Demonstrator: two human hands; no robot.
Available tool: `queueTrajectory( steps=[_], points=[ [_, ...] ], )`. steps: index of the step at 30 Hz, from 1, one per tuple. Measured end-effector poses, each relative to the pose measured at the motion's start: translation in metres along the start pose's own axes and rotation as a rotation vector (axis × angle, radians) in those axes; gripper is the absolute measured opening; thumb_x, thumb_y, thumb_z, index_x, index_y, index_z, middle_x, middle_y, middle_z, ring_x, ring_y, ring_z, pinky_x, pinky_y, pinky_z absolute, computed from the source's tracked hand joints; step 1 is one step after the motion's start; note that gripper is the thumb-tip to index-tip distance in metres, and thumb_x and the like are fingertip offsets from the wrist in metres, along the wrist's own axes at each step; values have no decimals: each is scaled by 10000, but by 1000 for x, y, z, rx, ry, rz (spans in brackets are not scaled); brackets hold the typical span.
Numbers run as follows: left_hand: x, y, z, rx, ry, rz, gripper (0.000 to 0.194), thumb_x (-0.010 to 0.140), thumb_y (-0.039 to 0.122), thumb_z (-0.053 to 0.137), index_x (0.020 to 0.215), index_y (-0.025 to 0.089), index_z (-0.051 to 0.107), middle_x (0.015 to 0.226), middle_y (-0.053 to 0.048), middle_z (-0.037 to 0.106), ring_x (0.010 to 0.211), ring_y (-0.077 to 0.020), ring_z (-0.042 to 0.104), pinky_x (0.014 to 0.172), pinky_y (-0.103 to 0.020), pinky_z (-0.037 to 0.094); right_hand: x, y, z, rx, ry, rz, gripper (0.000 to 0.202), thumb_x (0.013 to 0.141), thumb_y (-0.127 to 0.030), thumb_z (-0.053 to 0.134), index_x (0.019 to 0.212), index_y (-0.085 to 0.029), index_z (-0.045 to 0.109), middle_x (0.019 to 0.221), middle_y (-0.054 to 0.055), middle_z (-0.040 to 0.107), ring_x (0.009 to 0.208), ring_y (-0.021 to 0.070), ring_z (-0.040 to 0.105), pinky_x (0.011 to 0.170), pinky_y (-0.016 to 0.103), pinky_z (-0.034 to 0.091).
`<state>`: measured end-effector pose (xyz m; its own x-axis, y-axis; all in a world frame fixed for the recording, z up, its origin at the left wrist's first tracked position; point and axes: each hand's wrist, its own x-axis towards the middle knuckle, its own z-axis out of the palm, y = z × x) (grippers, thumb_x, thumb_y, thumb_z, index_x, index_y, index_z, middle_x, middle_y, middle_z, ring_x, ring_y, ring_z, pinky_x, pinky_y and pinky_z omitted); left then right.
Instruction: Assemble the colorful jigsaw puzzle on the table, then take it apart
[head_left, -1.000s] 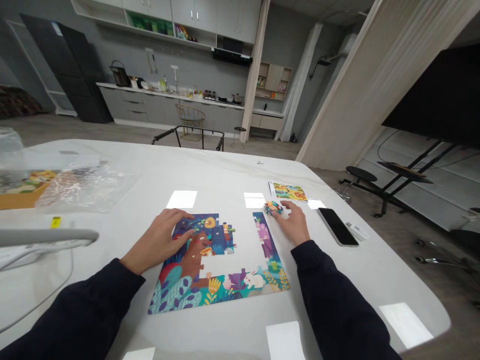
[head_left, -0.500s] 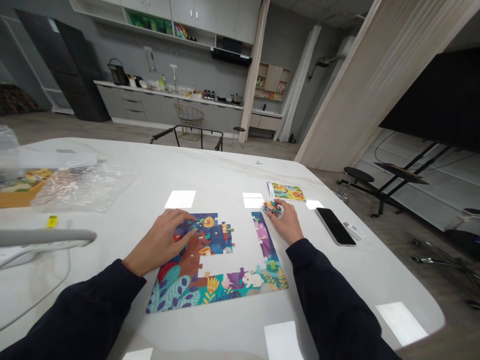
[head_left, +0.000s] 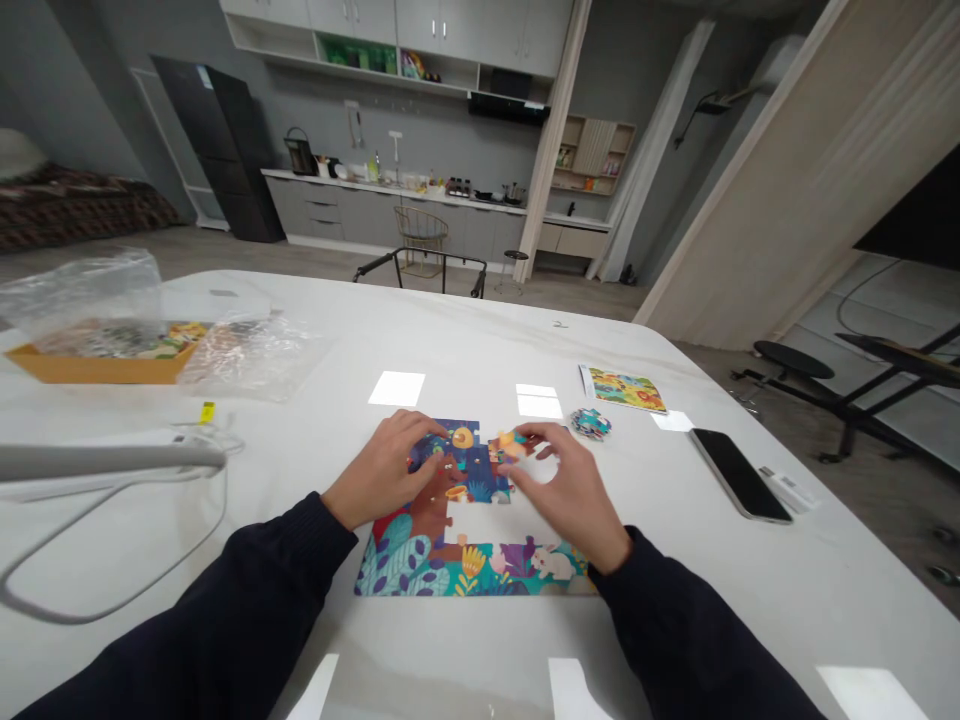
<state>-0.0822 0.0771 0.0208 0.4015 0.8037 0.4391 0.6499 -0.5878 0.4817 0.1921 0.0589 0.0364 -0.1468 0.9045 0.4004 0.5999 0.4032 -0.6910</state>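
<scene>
A partly assembled jigsaw puzzle (head_left: pixel 405 560) lies flat on the white table, its picture showing a bear, a rabbit and plants. White table shows through a gap in its middle and upper right. My left hand (head_left: pixel 394 462) rests on the puzzle's upper left part, fingers spread and holding nothing. Between the thumb and fingertips of my right hand (head_left: pixel 577 490) is an orange-yellow puzzle piece (head_left: pixel 512 444), just over the edge of the joined pieces. The puzzle's right side is mostly hidden by this hand. Behind it sits a small stack of puzzle pieces (head_left: pixel 591 424).
A colourful picture card (head_left: pixel 626 390) lies beyond the stack. Further right is a black-screened phone (head_left: pixel 739 475) beside a small white packet (head_left: pixel 789 490). To the left stand an orange box (head_left: pixel 105 368), crinkled clear plastic (head_left: pixel 251 355) and a grey bar with a cable (head_left: pixel 112 462).
My right hand has left the stack of pieces and come left over the puzzle with one piece. My left hand stays on the puzzle. The view has swung left.
</scene>
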Motion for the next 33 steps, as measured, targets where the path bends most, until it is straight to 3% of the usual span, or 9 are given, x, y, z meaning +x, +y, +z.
queueTrajectory(
  steps=[3,6,12,18,22,28,33],
  points=[
    [-2,2,0,-22,-40,1,150,970,227,598,1108,224,657,1101,-68,702,1090,-262,623,981,-449,499,-21,-29,28,9,-172,-26,304,817,-198,803,1083,-236,662,1050,51,704,951,241,664,844,378,543],
    [-3,5,-2,-58,-116,25,109,972,224,604,1041,236,687,1029,-48,719,1022,-245,642,938,-414,506,-32,-36,37,4,-244,-6,305,789,-153,826,1025,-236,652,1015,36,683,933,239,655,831,373,534],
    [-3,12,-6,-121,-303,131,93,936,176,600,956,217,681,947,-34,711,950,-225,638,913,-379,487,-37,-34,39,-31,-280,-11,369,746,-178,899,992,-248,632,999,28,654,890,237,637,784,366,538],
    [-3,12,-6,-181,-356,175,142,826,117,654,916,224,678,887,-18,690,872,-211,637,848,-348,492,-41,-32,43,-17,-306,-25,344,794,-238,881,1037,-254,637,997,28,638,825,220,633,738,361,552],
    [-3,13,-7,-205,-378,190,171,803,94,671,914,224,682,910,-19,696,893,-211,643,868,-349,493,-40,-34,37,-14,-339,-59,351,808,-155,836,1077,-262,638,982,18,633,782,202,612,759,361,556],
    [-4,13,-7,-200,-428,175,146,835,222,804,939,228,701,998,-29,695,971,-227,640,918,-366,482,-38,-33,34,-27,-352,-93,356,812,-92,770,1105,-251,642,955,19,652,805,212,623,815,379,551],
    [-6,11,-4,-180,-433,170,274,781,323,888,968,237,707,1041,-36,683,1016,-245,626,923,-368,491,-38,-28,37,-83,-378,-53,328,807,-140,806,1084,-241,662,855,-4,662,768,208,632,709,340,510]
  ],
)
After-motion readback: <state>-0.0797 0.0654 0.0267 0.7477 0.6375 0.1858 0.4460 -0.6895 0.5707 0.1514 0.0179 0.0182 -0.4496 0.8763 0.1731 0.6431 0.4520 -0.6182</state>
